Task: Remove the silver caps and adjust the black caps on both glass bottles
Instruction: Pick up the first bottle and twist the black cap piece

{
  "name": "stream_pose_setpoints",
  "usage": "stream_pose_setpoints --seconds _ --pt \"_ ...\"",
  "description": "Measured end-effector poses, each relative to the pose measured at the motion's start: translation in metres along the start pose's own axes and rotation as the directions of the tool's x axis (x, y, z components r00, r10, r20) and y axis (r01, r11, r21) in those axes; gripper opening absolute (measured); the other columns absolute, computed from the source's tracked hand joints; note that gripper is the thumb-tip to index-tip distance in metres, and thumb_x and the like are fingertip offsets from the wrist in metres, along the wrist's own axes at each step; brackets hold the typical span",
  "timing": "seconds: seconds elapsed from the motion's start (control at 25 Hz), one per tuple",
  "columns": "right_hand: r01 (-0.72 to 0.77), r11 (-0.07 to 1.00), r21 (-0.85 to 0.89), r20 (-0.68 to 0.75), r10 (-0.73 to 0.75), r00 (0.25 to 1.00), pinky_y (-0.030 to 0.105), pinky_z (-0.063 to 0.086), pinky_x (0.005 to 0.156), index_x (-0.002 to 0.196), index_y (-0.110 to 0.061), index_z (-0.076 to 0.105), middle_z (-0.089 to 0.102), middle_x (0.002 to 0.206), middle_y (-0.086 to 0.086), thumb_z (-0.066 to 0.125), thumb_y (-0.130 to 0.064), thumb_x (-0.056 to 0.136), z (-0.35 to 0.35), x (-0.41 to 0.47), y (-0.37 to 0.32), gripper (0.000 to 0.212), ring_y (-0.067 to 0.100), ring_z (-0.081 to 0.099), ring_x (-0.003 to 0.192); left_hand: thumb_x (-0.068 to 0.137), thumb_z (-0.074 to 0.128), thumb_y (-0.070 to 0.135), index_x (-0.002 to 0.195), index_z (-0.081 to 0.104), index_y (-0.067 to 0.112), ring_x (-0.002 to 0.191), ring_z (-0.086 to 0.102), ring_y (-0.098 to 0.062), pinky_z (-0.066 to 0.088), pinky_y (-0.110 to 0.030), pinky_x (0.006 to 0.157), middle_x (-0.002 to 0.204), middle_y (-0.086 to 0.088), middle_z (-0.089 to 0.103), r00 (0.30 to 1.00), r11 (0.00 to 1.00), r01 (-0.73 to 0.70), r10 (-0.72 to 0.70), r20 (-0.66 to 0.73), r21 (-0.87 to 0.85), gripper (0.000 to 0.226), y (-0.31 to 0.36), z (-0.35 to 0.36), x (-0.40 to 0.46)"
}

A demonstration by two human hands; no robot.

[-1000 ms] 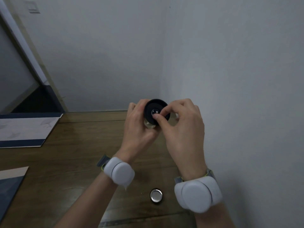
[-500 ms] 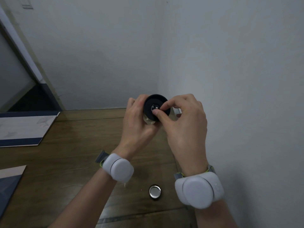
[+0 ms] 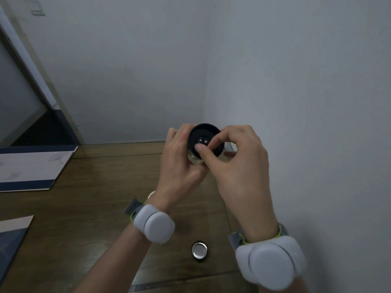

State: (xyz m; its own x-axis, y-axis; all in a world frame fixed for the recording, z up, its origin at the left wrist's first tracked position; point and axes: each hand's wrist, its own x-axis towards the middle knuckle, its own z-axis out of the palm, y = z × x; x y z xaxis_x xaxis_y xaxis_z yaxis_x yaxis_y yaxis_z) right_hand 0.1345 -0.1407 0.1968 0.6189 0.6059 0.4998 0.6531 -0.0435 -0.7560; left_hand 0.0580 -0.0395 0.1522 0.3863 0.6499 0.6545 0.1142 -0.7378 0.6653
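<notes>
While both hands meet at frame center, they hold one glass bottle (image 3: 195, 159) capped in black.
Left hand (image 3: 179, 163) is wrapped closed around the bottle body; right hand (image 3: 237, 161) pinches thumb and forefinger at the middle of the black cap (image 3: 204, 138), facing camera. One silver cap (image 3: 199, 250) lies loose on the wooden table (image 3: 74, 208), lower center, between the wrists. Second bottle not visible.
</notes>
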Motion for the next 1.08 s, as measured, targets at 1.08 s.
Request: stream_pose_setpoints --seconds 1.08 --pt "-0.485 0.277 0.83 0.457 0.163 0.874 0.025 0.037 0.056 0.076 -0.015 0.045 0.049 0.074 0.0 0.043 -0.022 0.081 -0.013 0.007 0.0 0.009 0.014 0.044 0.067 0.068 0.077 0.011 0.107 0.064 0.023 0.096 0.056 -0.032 0.051 -0.046 0.079 0.099 0.043 0.054 0.998 0.998 0.044 -0.046 -0.042 -0.047 0.043 -0.007 -0.005 -0.008"
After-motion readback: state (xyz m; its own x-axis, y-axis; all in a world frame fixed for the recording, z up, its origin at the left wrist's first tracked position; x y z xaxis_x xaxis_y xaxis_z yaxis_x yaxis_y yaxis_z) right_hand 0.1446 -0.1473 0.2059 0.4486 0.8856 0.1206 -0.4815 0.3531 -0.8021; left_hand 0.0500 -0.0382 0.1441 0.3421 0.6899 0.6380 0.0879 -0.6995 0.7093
